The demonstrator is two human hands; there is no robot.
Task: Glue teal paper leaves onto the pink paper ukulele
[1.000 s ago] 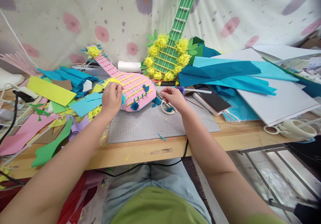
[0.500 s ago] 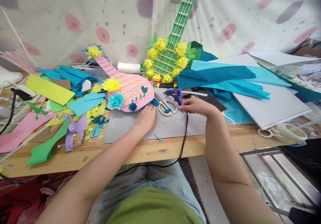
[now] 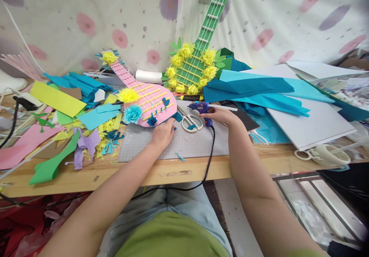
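Note:
A pink paper guitar (image 3: 160,113) with yellow strings and paper flowers lies on the grey cutting mat (image 3: 150,145). At its lower edge is my left hand (image 3: 163,133), its fingers closed, with a small dark teal paper piece (image 3: 175,128) showing at the fingertips. My right hand (image 3: 220,115) reaches over a purple glue gun (image 3: 208,121), fingers stretched to the left across it; whether they press on it is unclear. The glue gun lies on the mat with a glue stick (image 3: 223,106) in its back. White-handled scissors (image 3: 192,124) rest between my hands.
A green paper guitar (image 3: 192,70) ringed with yellow flowers leans against the curtain behind. Paper scraps (image 3: 99,116) crowd the left. Blue paper (image 3: 250,88) and white boards (image 3: 314,122) cover the right. A black cord (image 3: 212,153) hangs over the table's front edge.
My right hand has moved left and slightly up, over the glue gun, uncovering its handle. My left hand has shifted slightly left and down, and the teal piece now shows at its fingertips.

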